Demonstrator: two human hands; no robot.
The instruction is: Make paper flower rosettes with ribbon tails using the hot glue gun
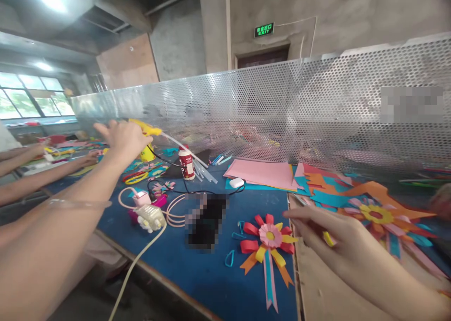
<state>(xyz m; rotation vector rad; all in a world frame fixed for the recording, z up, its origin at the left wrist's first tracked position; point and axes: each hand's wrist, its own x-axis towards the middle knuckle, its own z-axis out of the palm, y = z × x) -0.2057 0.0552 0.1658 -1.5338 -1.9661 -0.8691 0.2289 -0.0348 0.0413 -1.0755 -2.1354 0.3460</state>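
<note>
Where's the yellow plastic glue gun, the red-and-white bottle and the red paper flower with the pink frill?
Yellow plastic glue gun (151, 130), head view: on its body.
Red-and-white bottle (186, 164), head view: on its label.
Red paper flower (270, 236), head view: on its round middle.

Rosette (270, 235) on counter (225, 290), phone (207, 222) to its left, bottle (188, 165) beyond phone, sheets (260, 171) beyond rosette, panel (264, 105) behind sheets

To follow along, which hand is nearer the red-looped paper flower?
Right. The right hand is just right of the red-looped flower; the left hand is farther, back and left, at the yellow glue gun.
</note>
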